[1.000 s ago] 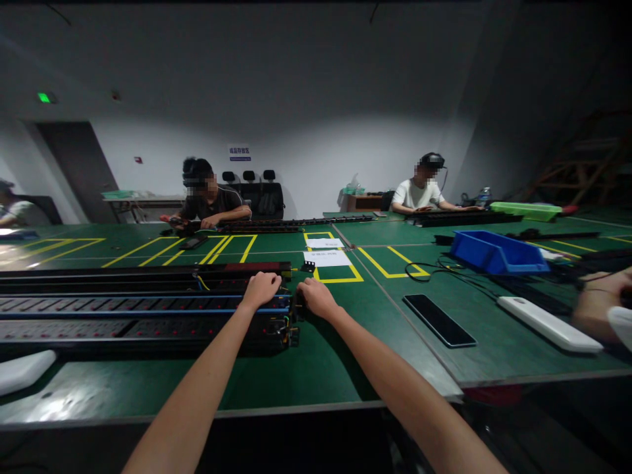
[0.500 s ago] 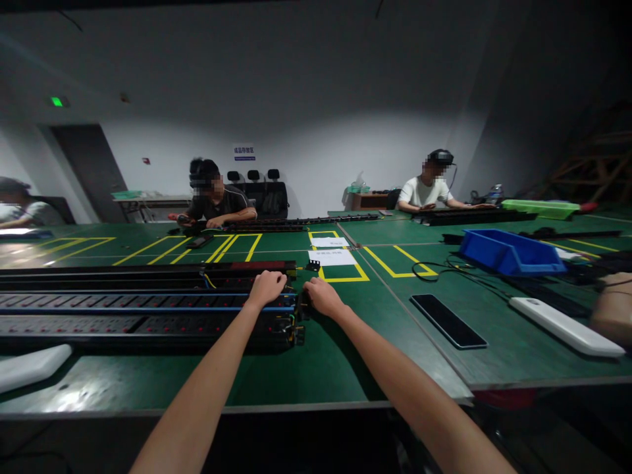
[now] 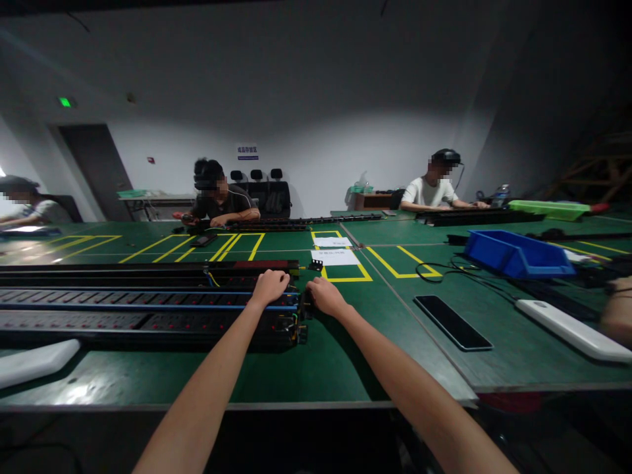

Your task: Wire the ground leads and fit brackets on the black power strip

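1. Status at the bench. I see both of my forearms reaching over the near edge of the green table (image 3: 320, 368). My left hand (image 3: 269, 288) is curled into a loose fist and rests knuckles-up on the right end of the middle power strip (image 3: 148, 299). I cannot tell whether it encloses anything. My right hand (image 3: 326, 297) is curled just beside that end, touching a small black end piece (image 3: 306, 307). Its fingers are hidden, so I cannot tell the grip.

2. Progress, as a judgement. The near power strip (image 3: 123, 324) has bare coloured wires (image 3: 292, 326) showing at its right end, so that end looks unclosed. The end piece sits at the strip ends but is not visibly seated. A loose black bracket (image 3: 316, 265) lies apart, beyond my hands.

3. Count, near to far:
- White bars: two, one at the left edge (image 3: 34, 362) and one on the right (image 3: 573, 327).
- Power strips on my bench: three side by side, the third being the far power strip (image 3: 148, 270).
- Phone (image 3: 451, 321): one, face up.
- Black cable (image 3: 429, 270): one loop.
- Paper sheets (image 3: 336, 257): two, inside the yellow markings.
- Blue bin (image 3: 518, 253): one.
- Green tray (image 3: 550, 209): one.
- Seated co-workers: three, at the left edge (image 3: 24, 207), the centre (image 3: 222, 201) and the right (image 3: 434, 191).
- Another person's hand (image 3: 617, 316): one, at the right edge.
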A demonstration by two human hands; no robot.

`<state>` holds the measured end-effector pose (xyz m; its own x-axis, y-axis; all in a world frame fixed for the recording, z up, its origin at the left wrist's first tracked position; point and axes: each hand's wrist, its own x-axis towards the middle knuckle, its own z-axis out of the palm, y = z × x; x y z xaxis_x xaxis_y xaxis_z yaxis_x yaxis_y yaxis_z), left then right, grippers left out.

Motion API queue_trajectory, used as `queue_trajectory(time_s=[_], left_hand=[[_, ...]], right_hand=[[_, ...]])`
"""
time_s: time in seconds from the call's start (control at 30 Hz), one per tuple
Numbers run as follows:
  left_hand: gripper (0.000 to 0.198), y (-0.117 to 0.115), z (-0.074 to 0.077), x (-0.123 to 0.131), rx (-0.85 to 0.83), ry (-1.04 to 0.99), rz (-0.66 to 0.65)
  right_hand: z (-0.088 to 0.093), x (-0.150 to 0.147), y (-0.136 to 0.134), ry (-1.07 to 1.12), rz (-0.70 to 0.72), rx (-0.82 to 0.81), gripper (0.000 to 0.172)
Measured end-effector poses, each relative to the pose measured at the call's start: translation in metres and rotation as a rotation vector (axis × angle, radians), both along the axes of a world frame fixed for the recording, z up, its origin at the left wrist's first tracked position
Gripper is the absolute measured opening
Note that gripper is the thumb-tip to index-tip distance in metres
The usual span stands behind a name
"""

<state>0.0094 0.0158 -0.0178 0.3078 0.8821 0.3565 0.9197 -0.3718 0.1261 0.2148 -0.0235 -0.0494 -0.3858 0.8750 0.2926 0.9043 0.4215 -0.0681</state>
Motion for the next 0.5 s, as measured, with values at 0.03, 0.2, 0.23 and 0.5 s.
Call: queue_trajectory(time_s=[0.03, 0.2, 0.23, 0.5], left_hand=[[0.047, 0.0000, -0.0001, 0.0000, 0.000, 0.000, 0.001], [0.046, 0.0001, -0.0004, -0.0002, 0.004, -0.003, -0.003], [0.046, 0.0003, -0.0005, -0.0002, 0.004, -0.004, -0.004], [0.047, 0.0018, -0.0017, -0.0007, 0.009, -0.010, -0.011]], right_hand=[[0.0003, 0.0000, -0.0001, -0.001, -0.001, -0.002, 0.027], [0.0010, 0.0000, -0.0008, 0.005, -0.003, -0.002, 0.025], [0.0009, 0.0000, -0.0008, 0.006, -0.002, 0.001, 0.025], [-0.0025, 0.0008, 0.0016, 0.010, 0.004, 0.012, 0.027]])
